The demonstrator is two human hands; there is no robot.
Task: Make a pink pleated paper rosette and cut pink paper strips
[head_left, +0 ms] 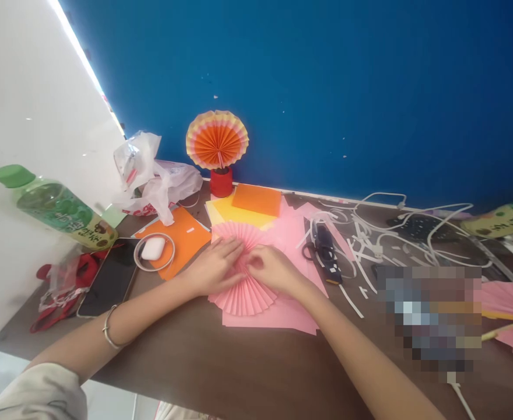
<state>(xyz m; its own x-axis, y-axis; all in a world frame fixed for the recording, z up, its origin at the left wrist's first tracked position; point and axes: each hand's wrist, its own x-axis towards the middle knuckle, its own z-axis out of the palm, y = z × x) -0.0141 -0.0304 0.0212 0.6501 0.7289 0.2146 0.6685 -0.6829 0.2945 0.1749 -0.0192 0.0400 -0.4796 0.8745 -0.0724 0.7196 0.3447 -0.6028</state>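
A pleated pink paper fan (244, 296), spread into a nearly round rosette, lies on loose pink sheets (291, 303). My left hand (219, 265) rests flat across its left side, fingers stretched out. At the centre of the fan is my right hand (267, 265), its fingers curled and thumb and forefinger drawn together; whatever is between them, if anything, is hidden. Behind lie a yellow sheet (221, 213) and an orange sheet (256, 200). A finished-looking orange, pink and yellow paper fan (217, 140) stands upright in a small red pot (221, 182) against the blue wall.
To the left are a drink bottle (59, 207), phone (110, 280), tape roll (173, 256), white earphone case (153, 248) and plastic bags (164, 181). White cables (431, 233), paper strips (350, 300) and black-handled scissors (309, 251) lie right. Another pink fan (508, 300) sits far right.
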